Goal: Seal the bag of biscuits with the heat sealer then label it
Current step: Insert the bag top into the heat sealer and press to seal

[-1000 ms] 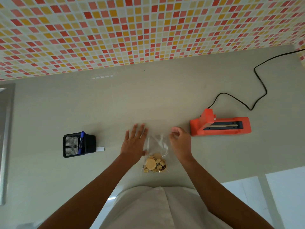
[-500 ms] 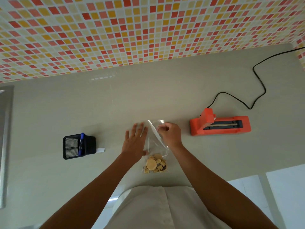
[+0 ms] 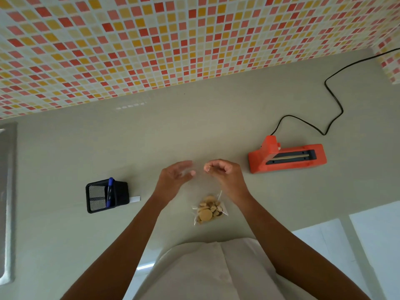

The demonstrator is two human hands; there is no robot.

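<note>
A clear plastic bag of biscuits (image 3: 208, 211) stands on the grey counter (image 3: 194, 131) in front of me, with round and broken biscuits piled at its bottom. Its see-through top reaches up between my hands and is hard to make out. My right hand (image 3: 223, 173) pinches the top edge on the right. On the left side, slightly blurred, my left hand (image 3: 175, 176) closes thumb and fingers on the same top edge. The orange heat sealer (image 3: 287, 158) lies to the right, a hand's width from my right hand.
A black mesh pen holder (image 3: 101, 198) with a blue pen (image 3: 110, 190) stands to the left, a white label strip (image 3: 134, 199) beside it. The sealer's black cord (image 3: 333, 98) loops toward the tiled wall. A metal sink edge (image 3: 7, 202) runs along the far left.
My left hand has lifted off the counter and come to the bag's top. My right hand raised the bag's top edge, so the bag now stands up with the biscuits at its bottom.
</note>
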